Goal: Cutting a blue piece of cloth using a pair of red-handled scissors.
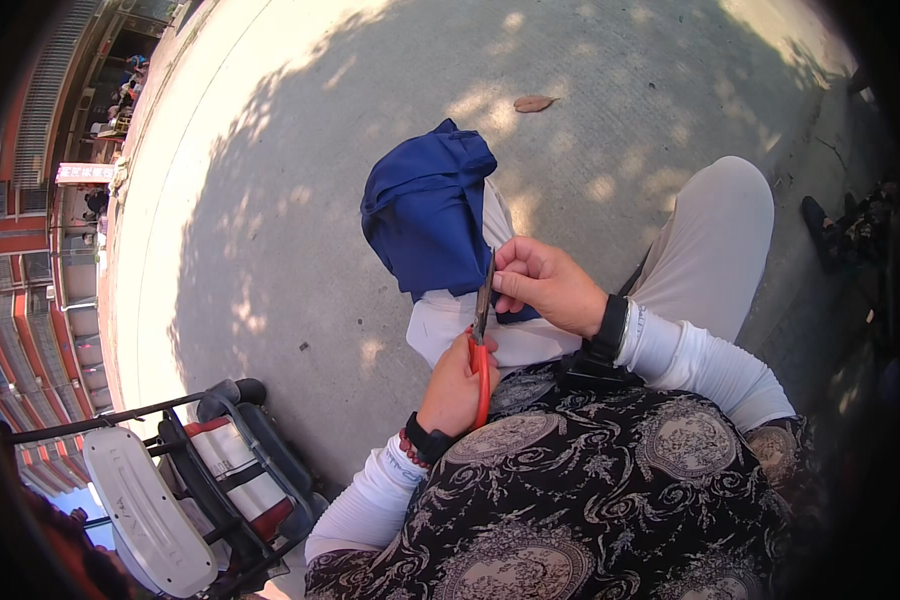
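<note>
Orange-red-handled scissors (481,375) are in my left hand (454,390), with the blades pointing away from me. Their metal blades lie close together along the right edge of a folded navy blue cloth (431,210). The cloth is draped over my left knee, on light-coloured trousers (450,322). My right hand (547,285) pinches the cloth's edge beside the blade tips, thumb against fingers. A bit of blue fabric shows below that hand. Whether a thread is between the fingertips is too small to tell.
Concrete pavement (307,247) in dappled shade spreads ahead, with a dry leaf (535,103) on it. At lower left stands a metal-framed cart or vehicle (225,465) with a white panel. Another person's shoe (817,225) shows at right. Buildings (37,300) line the far left.
</note>
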Demonstrator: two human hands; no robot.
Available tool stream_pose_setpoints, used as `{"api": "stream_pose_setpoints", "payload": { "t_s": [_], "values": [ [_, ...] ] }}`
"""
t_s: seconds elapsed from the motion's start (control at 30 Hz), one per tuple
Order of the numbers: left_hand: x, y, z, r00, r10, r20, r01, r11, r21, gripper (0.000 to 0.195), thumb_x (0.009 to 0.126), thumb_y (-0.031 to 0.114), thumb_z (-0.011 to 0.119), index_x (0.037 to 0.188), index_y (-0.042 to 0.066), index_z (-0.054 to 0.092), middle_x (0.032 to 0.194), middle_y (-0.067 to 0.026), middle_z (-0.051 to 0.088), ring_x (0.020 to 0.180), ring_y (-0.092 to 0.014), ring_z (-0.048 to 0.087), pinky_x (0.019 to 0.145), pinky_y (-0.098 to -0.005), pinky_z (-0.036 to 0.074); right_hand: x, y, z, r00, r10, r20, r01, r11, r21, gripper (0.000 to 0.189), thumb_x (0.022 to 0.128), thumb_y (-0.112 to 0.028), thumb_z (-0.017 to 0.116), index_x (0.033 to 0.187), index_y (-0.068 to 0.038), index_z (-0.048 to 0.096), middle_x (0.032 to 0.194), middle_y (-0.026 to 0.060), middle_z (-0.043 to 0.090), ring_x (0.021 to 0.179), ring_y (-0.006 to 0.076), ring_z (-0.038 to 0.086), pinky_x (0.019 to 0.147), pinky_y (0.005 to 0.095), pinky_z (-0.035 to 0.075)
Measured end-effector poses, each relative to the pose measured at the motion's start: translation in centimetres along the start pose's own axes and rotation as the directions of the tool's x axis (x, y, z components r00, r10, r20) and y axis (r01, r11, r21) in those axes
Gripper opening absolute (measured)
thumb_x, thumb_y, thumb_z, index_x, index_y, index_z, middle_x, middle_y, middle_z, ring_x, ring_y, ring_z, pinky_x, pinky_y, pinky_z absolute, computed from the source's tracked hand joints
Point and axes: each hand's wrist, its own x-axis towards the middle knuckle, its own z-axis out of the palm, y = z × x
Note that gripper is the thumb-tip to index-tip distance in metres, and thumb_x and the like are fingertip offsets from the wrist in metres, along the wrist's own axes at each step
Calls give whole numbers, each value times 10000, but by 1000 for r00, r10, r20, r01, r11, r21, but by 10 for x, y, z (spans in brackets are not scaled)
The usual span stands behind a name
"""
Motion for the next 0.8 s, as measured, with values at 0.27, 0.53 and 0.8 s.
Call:
{"api": "stream_pose_setpoints", "payload": {
  "t_s": [0.27,0.53,0.8],
  "values": [
    [0,-2,1,1000,1,-13,-2,999,-38,357,771,7,480,1125,-37,493,940,-81,557,801,-129,532,732,-244,458,3,8,0,999,-25,24,25,999,32,143,947,-157,567,1042,-59,526,870,-2,608,759,79,600,668,216,464],
    [-3,10,0,994,-107,33,112,970,-216,366,773,-23,451,1137,-34,481,904,-84,604,627,-116,545,578,-228,446,3,7,0,1000,-28,12,27,999,36,128,945,-160,572,1017,-65,526,851,-6,603,743,78,598,664,220,464],
    [-5,0,-10,984,-116,138,149,955,-255,351,790,4,464,1140,-9,481,930,-57,587,659,-95,530,585,-213,437,4,10,-1,1000,-16,-6,16,999,28,126,944,-171,573,994,-64,528,851,13,639,710,70,594,645,211,477]
  ]
}}
